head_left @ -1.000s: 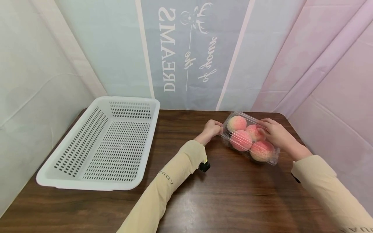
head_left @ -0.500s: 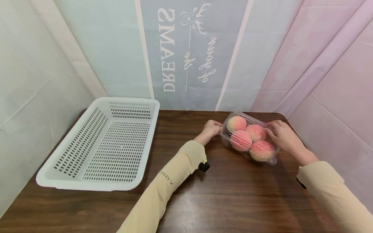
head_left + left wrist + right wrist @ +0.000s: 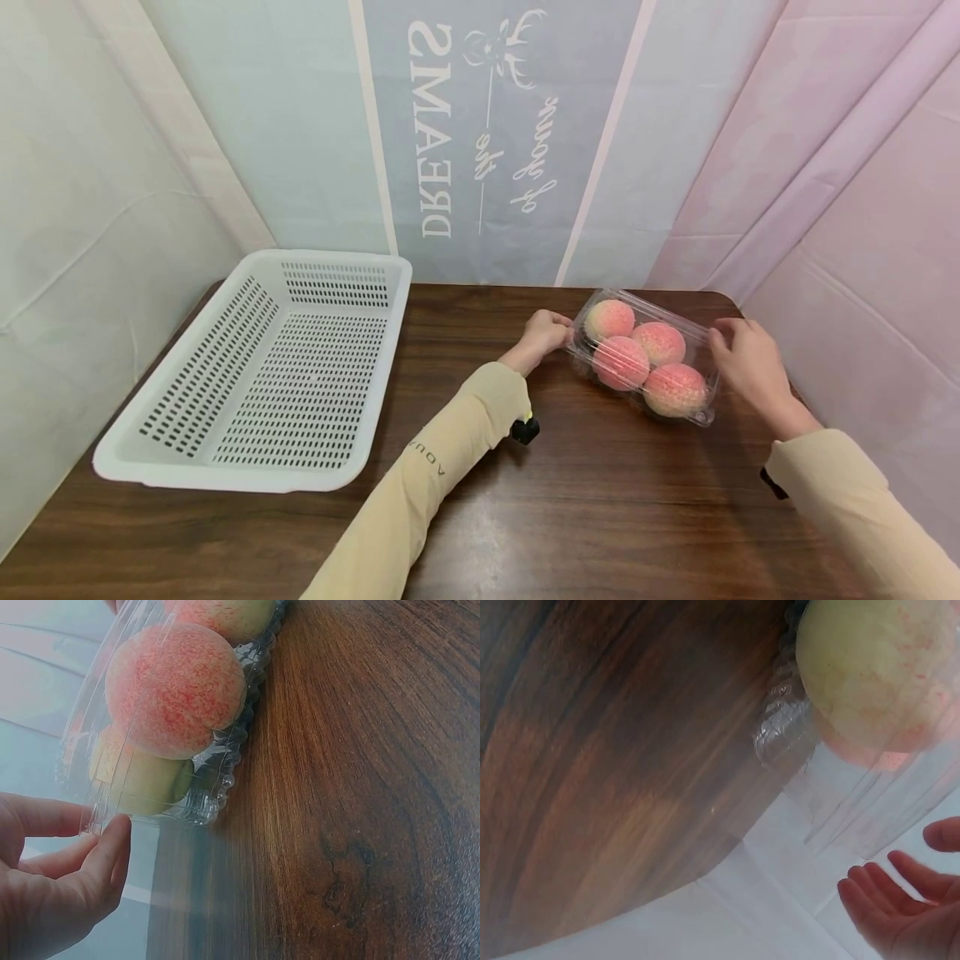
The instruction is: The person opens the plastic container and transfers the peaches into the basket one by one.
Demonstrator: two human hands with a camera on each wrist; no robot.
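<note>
A clear plastic clamshell box [image 3: 701, 408] of several pink-and-yellow peaches [image 3: 620, 363] stands at the back right of the wooden table. At its left end my left hand [image 3: 546, 332] pinches the lid edge between thumb and fingers; the left wrist view shows this left hand [image 3: 67, 874] below the peach [image 3: 176, 690] inside the box. My right hand [image 3: 750, 362] is at the box's right end. In the right wrist view that right hand [image 3: 915, 900] has its fingers loosely bent just off the clear lid [image 3: 870, 810], with nothing between thumb and fingers.
A large white perforated basket [image 3: 367, 400] sits on the left side of the dark wooden table [image 3: 562, 517]. Pale cloth hangs behind the table [image 3: 487, 258] and along both sides. Each wrist carries a small black camera.
My right hand has slid rightward along the lid's back edge, from above the peaches to the box's right end. The left hand and the box have stayed in place.
</note>
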